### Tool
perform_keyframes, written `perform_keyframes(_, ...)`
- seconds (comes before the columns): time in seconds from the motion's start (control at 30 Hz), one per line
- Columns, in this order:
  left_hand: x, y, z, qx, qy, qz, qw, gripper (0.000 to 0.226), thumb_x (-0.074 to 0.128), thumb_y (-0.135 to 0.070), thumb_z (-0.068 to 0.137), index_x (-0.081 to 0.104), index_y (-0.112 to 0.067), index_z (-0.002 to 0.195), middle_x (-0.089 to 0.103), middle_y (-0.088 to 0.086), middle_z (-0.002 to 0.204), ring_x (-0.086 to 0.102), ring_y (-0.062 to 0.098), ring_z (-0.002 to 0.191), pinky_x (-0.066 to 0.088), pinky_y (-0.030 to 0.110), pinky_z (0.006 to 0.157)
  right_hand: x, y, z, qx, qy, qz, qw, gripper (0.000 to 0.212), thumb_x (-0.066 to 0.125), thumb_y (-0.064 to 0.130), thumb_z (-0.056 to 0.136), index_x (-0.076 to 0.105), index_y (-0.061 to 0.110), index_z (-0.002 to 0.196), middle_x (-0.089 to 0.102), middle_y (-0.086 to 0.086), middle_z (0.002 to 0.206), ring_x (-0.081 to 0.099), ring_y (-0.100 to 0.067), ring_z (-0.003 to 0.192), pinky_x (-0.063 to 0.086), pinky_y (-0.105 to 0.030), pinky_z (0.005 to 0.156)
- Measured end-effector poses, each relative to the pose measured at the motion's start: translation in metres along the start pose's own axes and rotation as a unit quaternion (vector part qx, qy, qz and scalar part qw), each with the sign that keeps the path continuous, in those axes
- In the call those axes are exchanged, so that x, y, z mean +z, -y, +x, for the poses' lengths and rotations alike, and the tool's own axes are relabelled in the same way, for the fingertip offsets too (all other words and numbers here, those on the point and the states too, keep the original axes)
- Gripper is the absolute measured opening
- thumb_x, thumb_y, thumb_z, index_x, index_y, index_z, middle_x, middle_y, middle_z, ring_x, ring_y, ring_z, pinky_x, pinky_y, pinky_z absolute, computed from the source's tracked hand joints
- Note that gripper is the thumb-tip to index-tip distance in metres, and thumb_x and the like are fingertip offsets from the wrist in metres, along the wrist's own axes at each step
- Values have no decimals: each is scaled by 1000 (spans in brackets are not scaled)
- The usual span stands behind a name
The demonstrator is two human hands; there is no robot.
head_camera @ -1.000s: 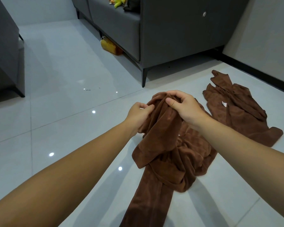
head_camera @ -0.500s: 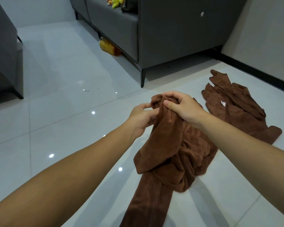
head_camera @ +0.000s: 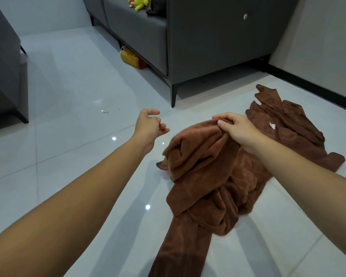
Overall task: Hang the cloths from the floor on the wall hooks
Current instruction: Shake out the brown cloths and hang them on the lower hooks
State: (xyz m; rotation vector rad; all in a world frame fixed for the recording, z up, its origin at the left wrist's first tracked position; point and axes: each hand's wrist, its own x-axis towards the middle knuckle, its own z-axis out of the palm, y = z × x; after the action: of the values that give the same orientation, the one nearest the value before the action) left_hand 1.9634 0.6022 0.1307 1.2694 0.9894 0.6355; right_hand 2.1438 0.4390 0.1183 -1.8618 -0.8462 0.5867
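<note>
Floor (head_camera: 72, 160)?
– Glossy pale tiles; grey sofa (head_camera: 208, 47) beyond the fingertips.
– Hands?
– Right hand (head_camera: 238, 130) pinches the brown cloth (head_camera: 200, 160), heaped under its fingers. Left hand (head_camera: 150, 124) loosely curled, holding nothing. Second cloth (head_camera: 292, 128) just past the right knuckles.

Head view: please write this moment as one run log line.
left hand: free, holds nothing | right hand: grips top of near cloth | far cloth: lies on floor

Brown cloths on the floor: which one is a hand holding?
The near cloth, gripped at its top by the right hand. The far cloth, with the white tag, lies flat and untouched.
</note>
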Motion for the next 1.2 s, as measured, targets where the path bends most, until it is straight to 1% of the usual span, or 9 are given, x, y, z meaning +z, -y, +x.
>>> perform_keyframes(0.1, 3, -3, -5, -9, 60, 2, 998, 31, 34, 9, 93, 52, -10, 109, 50, 8, 83, 54, 16, 64, 58, 34, 72, 6, 2, -4, 13, 37, 2, 999, 23, 53, 14, 99, 67, 27, 111, 64, 6, 113, 60, -10, 109, 47, -25, 99)
perform_keyframes(0.27, 10, 21, -16, -55, 161, 213, 962, 14, 51, -14, 96, 59, -7, 105, 66, 11, 94, 65, 20, 75, 57, 32, 72, 20, 18, -6, -10, 39, 82, 996, 23, 56, 12, 97, 70, 28, 105, 68, 4, 102, 64, -11, 99, 51, -27, 95)
perform_keyframes(0.37, 14, 48, -23, -100, 221, 290, 926, 40, 51, -43, 96, 61, -8, 112, 69, 7, 105, 67, 16, 86, 56, 30, 73, 24, 25, -5, -19, 32, 162, 986, 22, 56, 10, 97, 70, 23, 107, 68, -2, 93, 64, -14, 90, 53, -29, 88)
perform_keyframes(0.5, 19, 79, -32, -185, 218, 331, 899, 75, 33, -68, 93, 44, -10, 138, 55, 11, 133, 58, 28, 115, 49, 40, 93, 23, 28, -6, -22, 20, 194, 981, 22, 57, 11, 97, 70, 25, 106, 68, -2, 96, 66, -16, 91, 54, -32, 89)
perform_keyframes(0.6, 20, 98, -35, -255, 208, 251, 910, 76, 33, -72, 91, 40, -17, 143, 49, 8, 141, 53, 31, 122, 46, 47, 101, 19, 26, -7, -18, 16, 215, 976, 22, 56, 9, 97, 70, 24, 105, 67, -3, 95, 66, -17, 90, 55, -32, 88)
perform_keyframes(0.7, 26, 108, -33, -292, 206, 85, 930, 61, 51, -62, 90, 49, -19, 134, 56, 5, 132, 55, 28, 118, 50, 49, 97, 16, 22, -8, -18, 16, 217, 976, 22, 56, 10, 97, 70, 24, 105, 67, -2, 94, 66, -15, 89, 55, -28, 84)
perform_keyframes(0.93, 29, 74, -22, -179, 149, 45, 971, 25, 62, -16, 91, 61, -17, 115, 66, 5, 109, 62, 23, 103, 51, 41, 92, -8, 3, -4, 26, -9, 189, 982, 24, 63, 12, 93, 69, 24, 113, 63, -9, 121, 62, -21, 111, 51, -36, 99)
perform_keyframes(1.07, 4, 28, -1, -62, 119, -44, 990, 42, 61, 4, 87, 56, -16, 123, 67, 7, 104, 66, 20, 89, 54, 33, 78, -28, 3, -9, 70, 108, 194, 972, 46, 64, -4, 88, 61, 18, 128, 58, -12, 125, 64, -22, 108, 55, -29, 89)
perform_keyframes(1.2, -24, -10, 15, 37, 72, -88, 993, 34, 56, 10, 88, 62, -10, 114, 66, 6, 94, 67, 16, 79, 55, 28, 74, -37, 4, -7, 86, 172, 32, 981, 36, 65, 0, 89, 68, 24, 115, 60, -4, 126, 61, -19, 113, 53, -28, 92)
